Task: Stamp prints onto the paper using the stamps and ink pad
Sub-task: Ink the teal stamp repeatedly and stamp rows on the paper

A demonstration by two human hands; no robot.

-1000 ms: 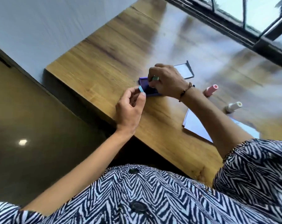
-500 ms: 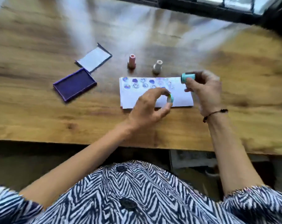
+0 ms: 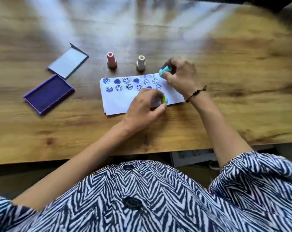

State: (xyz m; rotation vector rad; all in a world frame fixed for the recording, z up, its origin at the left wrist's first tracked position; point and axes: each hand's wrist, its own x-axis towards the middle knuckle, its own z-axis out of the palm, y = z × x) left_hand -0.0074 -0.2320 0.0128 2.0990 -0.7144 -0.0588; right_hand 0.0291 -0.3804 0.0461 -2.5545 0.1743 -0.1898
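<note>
A white paper (image 3: 118,102) lies on the wooden table, with two rows of purple face and heart prints along its far edge. My right hand (image 3: 181,76) grips a turquoise stamp (image 3: 165,71), tilted on its side over the paper's far right corner. My left hand (image 3: 145,104) pinches a small yellow and turquoise cap (image 3: 163,99) just above the paper's near right part. The open purple ink pad (image 3: 48,93) rests to the left of the paper.
A pink stamp (image 3: 111,60) and a cream stamp (image 3: 140,63) stand upright just beyond the paper. The ink pad's lid (image 3: 68,62) lies open-side up behind the pad. The table's near edge (image 3: 91,154) runs in front of my body.
My right hand left the ink pad with the turquoise stamp and came over the paper's far right corner. My left hand moved with the cap over the paper. The view swung to face the table.
</note>
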